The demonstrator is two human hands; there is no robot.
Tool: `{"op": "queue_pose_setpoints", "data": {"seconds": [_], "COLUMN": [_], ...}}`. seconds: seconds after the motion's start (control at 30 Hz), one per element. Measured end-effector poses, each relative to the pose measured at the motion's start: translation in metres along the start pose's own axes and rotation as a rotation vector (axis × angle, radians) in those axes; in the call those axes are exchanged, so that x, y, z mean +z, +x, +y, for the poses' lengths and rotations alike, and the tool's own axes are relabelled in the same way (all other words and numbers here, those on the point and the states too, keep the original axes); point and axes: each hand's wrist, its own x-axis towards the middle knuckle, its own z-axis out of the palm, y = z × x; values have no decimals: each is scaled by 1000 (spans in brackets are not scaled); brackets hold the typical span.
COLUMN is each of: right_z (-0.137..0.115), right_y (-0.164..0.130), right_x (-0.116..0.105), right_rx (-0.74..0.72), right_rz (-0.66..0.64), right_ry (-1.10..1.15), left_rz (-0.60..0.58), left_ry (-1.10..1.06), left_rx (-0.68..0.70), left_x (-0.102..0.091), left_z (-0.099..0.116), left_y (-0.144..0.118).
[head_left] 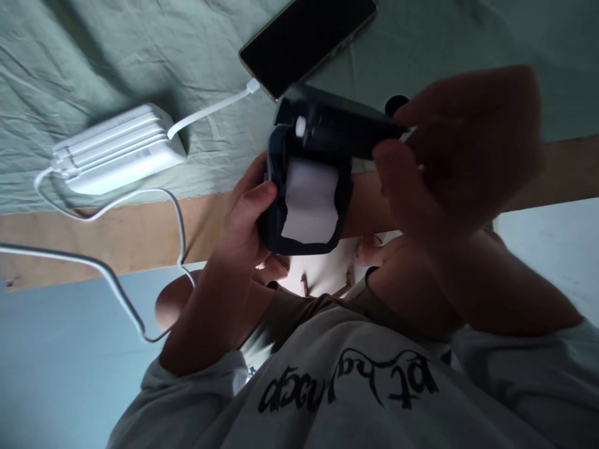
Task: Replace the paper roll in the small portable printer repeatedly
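Observation:
My left hand (248,212) is wrapped around the side of a small dark portable printer (345,209), its thumb on the near edge. A roll of white paper (311,199) with a torn edge lies inside the printer's opened body. Above the paper stands the dark lid (346,125), tilted up, with a small white part near its left end. Its right end is pinched between the thumb and fingers of my right hand (453,149). Whether lid and body are still joined is hard to tell in the shadow.
A phone (309,43) lies on the green cloth (468,37) behind the printer. A white cable joins it to a white charger block (126,149) on the left. Another white cable (116,290) hangs over the wooden table edge (121,231). A round black object (397,105) sits by my right fingers.

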Motion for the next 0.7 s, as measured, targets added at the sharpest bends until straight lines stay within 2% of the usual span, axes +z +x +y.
{"op": "queue_pose_setpoints", "data": {"seconds": [0.1, 0.27, 0.33, 0.4, 0.53, 0.7], "right_z": [1, 15, 18, 17, 10, -5], "right_y": [1, 0, -1, -2, -2, -3], "right_x": [5, 17, 19, 19, 14, 4], "right_rx": [26, -85, -14, -4, -120, -82], "right_rz": [50, 143, 139, 76, -129, -419], "right_ry": [105, 151, 138, 64, -187, -534], "left_rz": [14, 1, -11, -16, -34, -36], "left_ry": [-25, -25, -7, 16, 60, 67], "left_rx": [-23, -22, -13, -1, 10, -10], "left_x": [-1, -1, -2, -2, -1, 4], "left_z": [1, 0, 0, -1, 0, 3], "left_y": [0, 0, -1, -2, -5, -8]}}
